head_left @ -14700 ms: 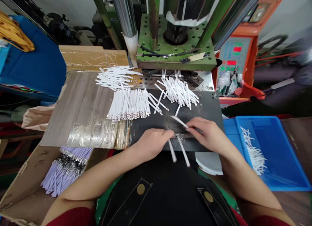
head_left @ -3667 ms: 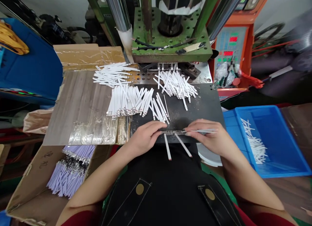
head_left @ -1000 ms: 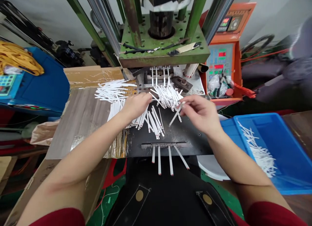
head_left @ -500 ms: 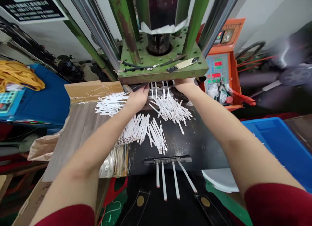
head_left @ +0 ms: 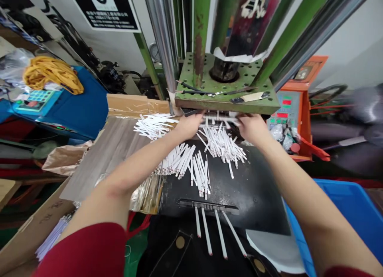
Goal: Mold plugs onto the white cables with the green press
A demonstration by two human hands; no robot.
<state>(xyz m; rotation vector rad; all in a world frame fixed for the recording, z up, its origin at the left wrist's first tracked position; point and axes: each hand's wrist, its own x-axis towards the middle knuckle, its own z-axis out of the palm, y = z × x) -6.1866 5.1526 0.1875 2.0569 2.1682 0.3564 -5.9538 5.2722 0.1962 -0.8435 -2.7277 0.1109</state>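
A blurred pale bar with short white strips [head_left: 220, 119] lay at the far side of the work area, just under the front edge of a green perforated press plate [head_left: 229, 103]. The person's left hand [head_left: 191, 125] was at its left end and the right hand [head_left: 251, 127] at its right end, fingers curled inward; blur and shadow hid the fingertips, so whether either hand was clamped on the bar could not be told. The two hands were apart, with the bar between them.

Just nearer was a loose heap of white strips [head_left: 223, 145] on the black tabletop [head_left: 254, 189]. More white strips lay to the left in a far pile [head_left: 154, 125], a middle pile [head_left: 179, 159] partly behind the left forearm, and a small bunch [head_left: 201, 173]. Near the tabletop's close edge, a dark slotted bar [head_left: 208, 206] held four white rods [head_left: 220, 233] pointing toward the person.

At near left, a cardboard box [head_left: 32, 225] contained lilac strips [head_left: 54, 235], partly covered by the red sleeve. A brown paper bag [head_left: 64, 159] sat farther left. At near right was a blue bin [head_left: 350, 205], partly behind the right forearm. At far right, an orange control box [head_left: 303, 121] with red lit displays had clear plastic bags [head_left: 277, 131] at its lower front.
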